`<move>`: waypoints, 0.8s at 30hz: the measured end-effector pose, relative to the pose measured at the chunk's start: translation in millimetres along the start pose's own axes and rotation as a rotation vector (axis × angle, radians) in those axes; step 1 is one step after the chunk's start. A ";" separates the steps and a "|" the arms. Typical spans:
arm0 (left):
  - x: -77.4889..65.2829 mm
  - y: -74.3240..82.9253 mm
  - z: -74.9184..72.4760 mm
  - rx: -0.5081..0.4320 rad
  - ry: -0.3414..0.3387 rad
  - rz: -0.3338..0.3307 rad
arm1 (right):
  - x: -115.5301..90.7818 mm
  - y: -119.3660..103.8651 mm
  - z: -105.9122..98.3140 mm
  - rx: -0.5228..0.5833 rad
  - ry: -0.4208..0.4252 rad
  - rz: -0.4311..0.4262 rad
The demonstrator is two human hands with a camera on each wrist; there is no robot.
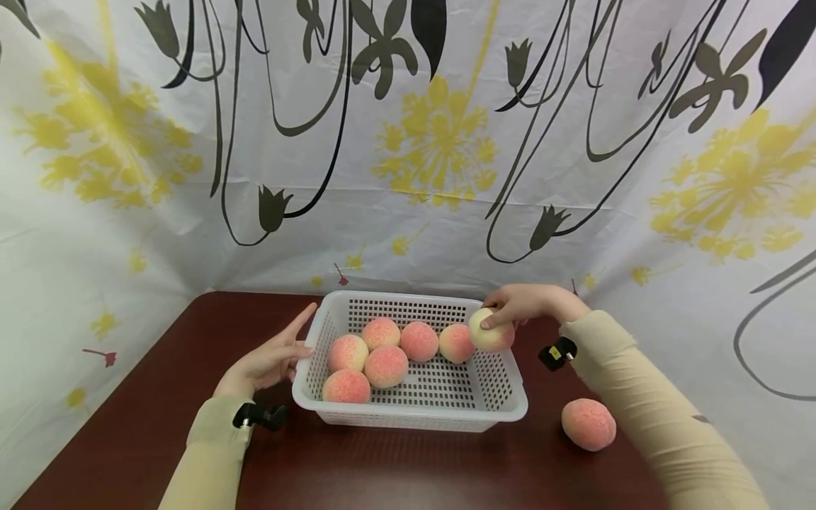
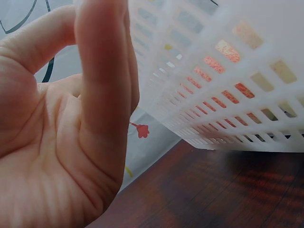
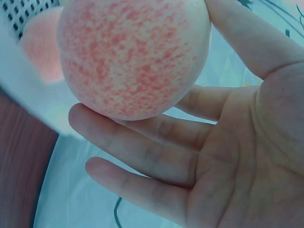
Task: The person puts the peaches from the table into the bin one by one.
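A white plastic basket (image 1: 417, 419) with slotted walls holds several pink-and-cream peaches (image 1: 386, 366), mostly toward its left side. My right hand (image 1: 519, 306) grips another peach (image 1: 491, 330) between thumb and fingers, over the basket's right end. In the right wrist view this held peach (image 3: 133, 57) shows speckled pink, with the lower fingers stretched out beneath it. At the basket's left side, my left hand (image 1: 270, 360) touches the rim with its fingers extended. The left wrist view shows those fingers (image 2: 105, 71) upright beside the slotted wall.
One more peach (image 1: 588, 424) lies on the dark red-brown table (image 1: 255, 460), right of the basket and close to the right sleeve (image 1: 663, 418). A white cloth with a flower print (image 1: 440, 142) hangs behind and around the table.
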State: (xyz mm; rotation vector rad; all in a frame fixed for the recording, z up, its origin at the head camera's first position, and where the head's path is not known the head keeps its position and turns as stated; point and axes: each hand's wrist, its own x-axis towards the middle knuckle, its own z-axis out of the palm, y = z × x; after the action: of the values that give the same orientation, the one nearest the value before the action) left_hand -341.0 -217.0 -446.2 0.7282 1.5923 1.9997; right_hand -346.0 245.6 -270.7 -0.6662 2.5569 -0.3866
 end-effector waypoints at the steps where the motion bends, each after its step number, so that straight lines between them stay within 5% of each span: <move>1: -0.2 0.1 -0.1 -0.003 -0.001 0.002 | 3.2 -3.1 1.4 -0.010 -0.003 -0.005; 24: 0.1 4.6 3.7 -0.024 0.011 -0.014 | 51.4 -43.8 44.7 -0.071 -0.061 0.081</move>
State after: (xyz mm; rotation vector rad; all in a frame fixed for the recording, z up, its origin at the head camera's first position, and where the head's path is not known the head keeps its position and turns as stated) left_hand -338.8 -215.2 -441.0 0.6963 1.5725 2.0131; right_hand -346.3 175.4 -311.1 -0.5889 2.5394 -0.2459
